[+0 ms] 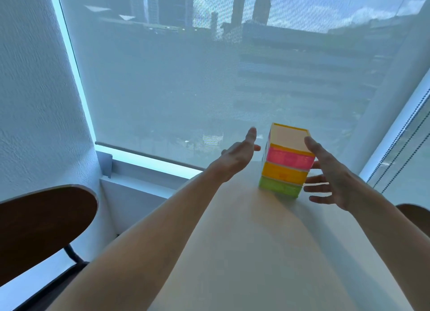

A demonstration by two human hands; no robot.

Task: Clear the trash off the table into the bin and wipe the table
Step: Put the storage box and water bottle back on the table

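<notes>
A small stack of translucent drawers (286,162) is seen standing upright at the far end of the white desk (244,252), close to the window. Its tiers are coloured, from the top down, pale yellow, pink, orange and green; no label, brand or writing can be read on it. The right hand (330,173) is held open just beside the stack's right side, fingers spread, the thumb reaching up by the top edge; whether it touches the stack cannot be told. The left hand (237,155) is held open and flat, apart from the stack on its left, with nothing in it. Behind the desk a mesh roller blind (162,78) is drawn over the window, and city buildings are seen through it. A dark wooden chair (41,227) is seen at lower left.
</notes>
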